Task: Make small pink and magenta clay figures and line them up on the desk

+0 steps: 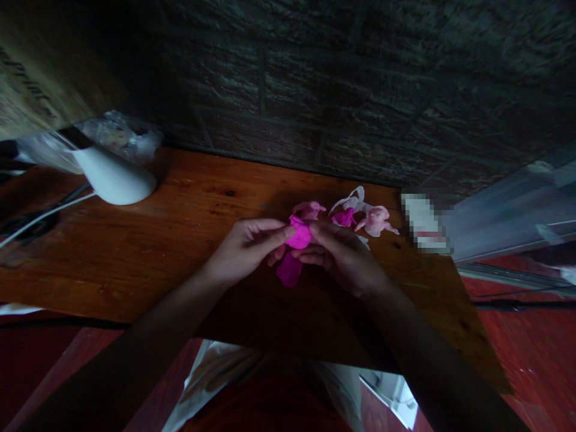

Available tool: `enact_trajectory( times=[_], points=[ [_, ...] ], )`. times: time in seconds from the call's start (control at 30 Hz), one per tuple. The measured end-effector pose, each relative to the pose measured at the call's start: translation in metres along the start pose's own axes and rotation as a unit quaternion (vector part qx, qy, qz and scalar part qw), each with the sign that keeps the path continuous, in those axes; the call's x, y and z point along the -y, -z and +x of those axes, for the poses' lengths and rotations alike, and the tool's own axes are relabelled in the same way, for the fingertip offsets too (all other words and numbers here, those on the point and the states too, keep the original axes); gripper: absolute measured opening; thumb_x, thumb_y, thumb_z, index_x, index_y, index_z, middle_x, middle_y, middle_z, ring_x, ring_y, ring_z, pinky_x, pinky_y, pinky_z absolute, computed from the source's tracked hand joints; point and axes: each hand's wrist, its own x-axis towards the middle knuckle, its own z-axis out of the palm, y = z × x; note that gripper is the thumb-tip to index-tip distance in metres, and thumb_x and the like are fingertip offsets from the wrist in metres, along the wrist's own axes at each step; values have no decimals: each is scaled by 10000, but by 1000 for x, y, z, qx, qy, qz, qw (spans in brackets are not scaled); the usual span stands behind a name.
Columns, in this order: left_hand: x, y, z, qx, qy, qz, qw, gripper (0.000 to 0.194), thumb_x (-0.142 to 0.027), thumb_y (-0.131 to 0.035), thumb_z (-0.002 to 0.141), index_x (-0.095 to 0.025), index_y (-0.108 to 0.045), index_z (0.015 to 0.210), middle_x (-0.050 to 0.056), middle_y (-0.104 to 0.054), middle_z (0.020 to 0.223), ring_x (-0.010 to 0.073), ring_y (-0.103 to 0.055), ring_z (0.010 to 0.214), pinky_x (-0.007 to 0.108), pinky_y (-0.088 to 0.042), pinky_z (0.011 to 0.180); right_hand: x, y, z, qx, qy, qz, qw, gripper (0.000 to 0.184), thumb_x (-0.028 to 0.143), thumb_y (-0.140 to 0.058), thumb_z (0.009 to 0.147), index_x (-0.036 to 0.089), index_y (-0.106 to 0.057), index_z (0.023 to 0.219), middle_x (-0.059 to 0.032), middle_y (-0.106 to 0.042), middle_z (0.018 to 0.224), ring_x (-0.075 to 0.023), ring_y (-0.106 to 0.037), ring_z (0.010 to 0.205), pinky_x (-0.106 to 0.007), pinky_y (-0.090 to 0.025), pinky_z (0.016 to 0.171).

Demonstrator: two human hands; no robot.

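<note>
A bright pink petal-shaped piece (299,235), which looks like crepe paper, is pinched between my two hands above the table. My left hand (252,246) grips its left edge with thumb and fingers. On the other side, my right hand (339,249) has its thumb and fingertips on the right edge. Just below the hands a darker magenta piece (288,270) shows; whether it joins the held one I cannot tell. Behind them lie a pink crumpled piece (310,209), a small magenta piece (344,217), white strips (353,201) and a pale pink crumpled piece (378,221).
The wooden table (202,186) meets a dark brick-patterned wall (288,90). A white lamp-like object (114,177) with a cable stands at the left, near clear plastic wrapping (121,135) and a cardboard box (40,72). A blurred-out white item (425,222) lies at the right edge.
</note>
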Motion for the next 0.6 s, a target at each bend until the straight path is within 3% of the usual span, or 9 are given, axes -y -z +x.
enact_trajectory(
  times=[0.2, 0.43, 0.6],
  points=[
    [0, -1, -1, -11, -30, -1, 999, 150, -274, -755, 886, -134, -776, 837, -39, -600, 586, 66, -498, 530, 182, -404, 534, -1, 0, 3, -28, 16, 13, 999, 280, 341, -921, 749, 231, -792, 972, 0, -838, 899, -121, -791, 679, -249, -686, 723],
    [0, -7, 0, -40, -31, -17, 999, 175, -319, -827, 823, -147, -796, 814, -28, -637, 621, 60, -467, 540, 178, -368, 510, -1, -2, 0, -15, 51, -31, 998, 303, 354, -898, 776, 263, -795, 1046, -7, -835, 1027, -142, -800, 820, -304, -695, 786],
    [3, -4, 0, -60, -17, -1, 998, 229, -370, -830, 817, -144, -799, 801, -23, -623, 596, 67, -449, 531, 191, -357, 504, -1, -1, -3, 4, 46, -53, 998, 341, 257, -895, 780, 278, -780, 1101, -1, -835, 1010, -156, -804, 856, -349, -690, 847]
  ],
)
